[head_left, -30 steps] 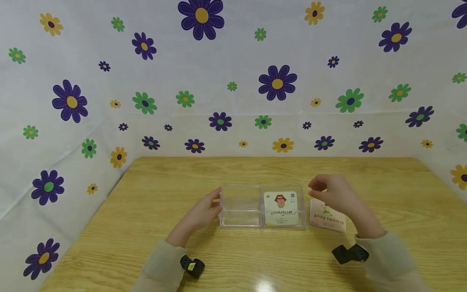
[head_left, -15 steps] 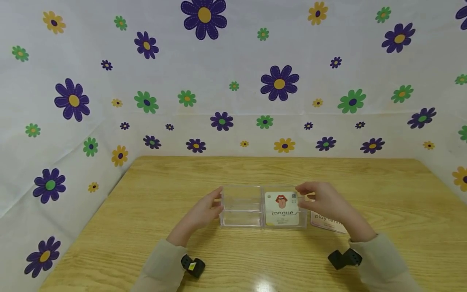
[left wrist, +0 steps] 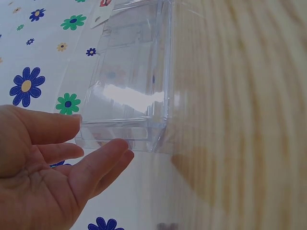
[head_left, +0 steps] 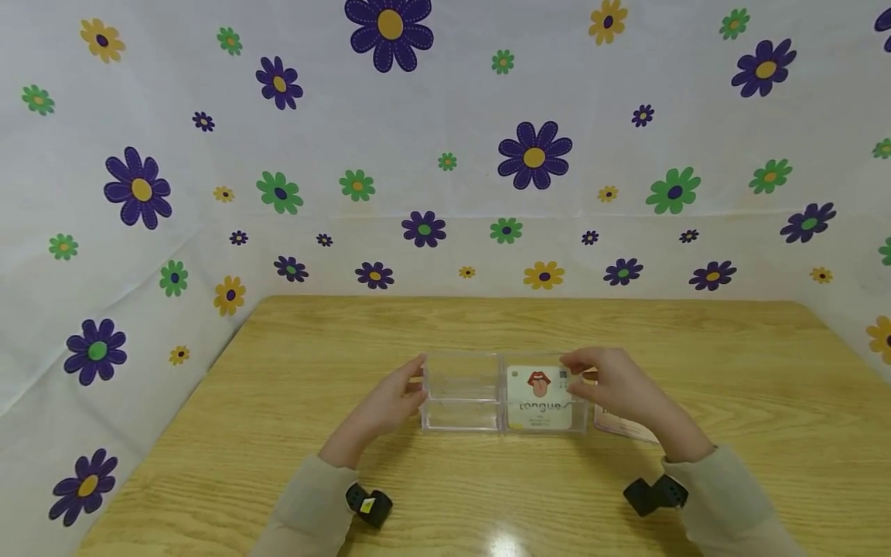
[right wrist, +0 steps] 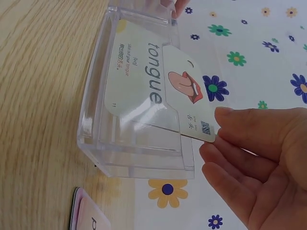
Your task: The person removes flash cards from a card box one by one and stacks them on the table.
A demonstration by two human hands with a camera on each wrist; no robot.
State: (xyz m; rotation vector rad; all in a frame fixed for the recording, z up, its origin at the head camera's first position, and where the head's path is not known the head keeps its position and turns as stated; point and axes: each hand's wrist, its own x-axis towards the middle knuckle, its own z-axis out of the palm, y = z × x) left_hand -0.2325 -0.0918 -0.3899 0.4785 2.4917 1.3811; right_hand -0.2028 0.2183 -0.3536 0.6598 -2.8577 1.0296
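A clear plastic box (head_left: 461,427) with two compartments lies on the table. Its right compartment holds a card (head_left: 539,418) printed "tongue", propped at a slant. The left compartment shows nothing inside. At the box's left end, the fingertips of my left hand (head_left: 379,406) touch the wall with relaxed fingers; the left wrist view shows this hand (left wrist: 53,177) too. My right hand (head_left: 616,383) reaches over the right end, thumb and fingertips loosely spread at the card's upper corner. In the right wrist view that hand (right wrist: 259,153) has its fingers only slightly bent beside the corner.
A stack of pink-edged cards (head_left: 619,429) lies right of the box, mostly beneath the right hand and forearm. A flowered white cloth (head_left: 445,186) hangs behind the wooden table (head_left: 445,495). Black devices (head_left: 369,507) sit on both wrists.
My right hand has moved left from above the pink card stack to the box's right end, now covering more of the stack. The left hand and the box stay in place.
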